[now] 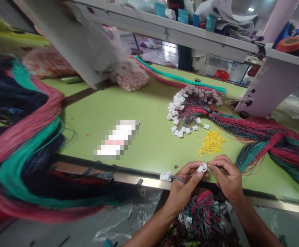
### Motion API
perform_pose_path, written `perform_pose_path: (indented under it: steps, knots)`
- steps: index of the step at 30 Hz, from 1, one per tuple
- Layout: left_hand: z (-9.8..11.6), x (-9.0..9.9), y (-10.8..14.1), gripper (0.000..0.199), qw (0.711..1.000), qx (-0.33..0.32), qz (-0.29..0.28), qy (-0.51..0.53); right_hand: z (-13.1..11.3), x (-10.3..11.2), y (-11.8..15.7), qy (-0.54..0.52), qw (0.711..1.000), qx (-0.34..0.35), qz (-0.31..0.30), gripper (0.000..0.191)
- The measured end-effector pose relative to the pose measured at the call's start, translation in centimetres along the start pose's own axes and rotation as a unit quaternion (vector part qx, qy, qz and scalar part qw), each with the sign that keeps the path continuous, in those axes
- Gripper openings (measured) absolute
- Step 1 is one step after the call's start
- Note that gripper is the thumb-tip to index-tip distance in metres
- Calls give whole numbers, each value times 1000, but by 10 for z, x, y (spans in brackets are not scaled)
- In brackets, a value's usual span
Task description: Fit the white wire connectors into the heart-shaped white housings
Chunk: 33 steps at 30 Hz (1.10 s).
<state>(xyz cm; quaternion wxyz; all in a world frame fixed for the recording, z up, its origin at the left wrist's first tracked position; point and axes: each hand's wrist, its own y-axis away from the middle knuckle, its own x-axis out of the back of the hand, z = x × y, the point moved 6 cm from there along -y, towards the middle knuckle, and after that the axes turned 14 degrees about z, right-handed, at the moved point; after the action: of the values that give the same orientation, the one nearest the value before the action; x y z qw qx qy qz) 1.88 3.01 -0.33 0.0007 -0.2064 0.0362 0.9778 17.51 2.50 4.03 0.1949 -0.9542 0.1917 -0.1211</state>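
Green desk (151,137) beneath a white shelf (164,31), carrying a fan of wire harnesses with white connectors (187,111) and a heap of small yellow pieces (212,142). Left hand (182,193) clenched on a white plastic connector (202,167) just above the desk's front edge, with a second connector (165,176) on grey wires beside it. Right hand (228,180) pinched against the first connector, any held piece too small to tell. Red-and-green wire bundle (203,214) just below both hands.

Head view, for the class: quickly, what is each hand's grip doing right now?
Left hand: closed, holding a white plastic connector.
Right hand: pinched closed at that connector; what it holds is too small to tell.
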Motion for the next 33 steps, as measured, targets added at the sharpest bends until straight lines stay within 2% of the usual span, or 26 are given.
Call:
perform_pose_path:
  steps: [4,8,14,23,33]
  knots:
    - [13,1,2,21,987,-123,17,-103,-4,1,8,-37,998,-56,-4,8]
    - [19,0,4,26,973,-180,17,-142,-10,0,13,-34,998,-53,-31,9]
    - [20,0,6,30,966,-206,19,-154,-10,2,17,-19,998,-35,-50,10]
    - [19,-1,7,29,963,-221,8,-157,2,-1,19,-96,987,-115,-63,7]
    - [20,-2,10,28,958,-232,13,-166,-2,0,18,-98,987,-115,-55,6]
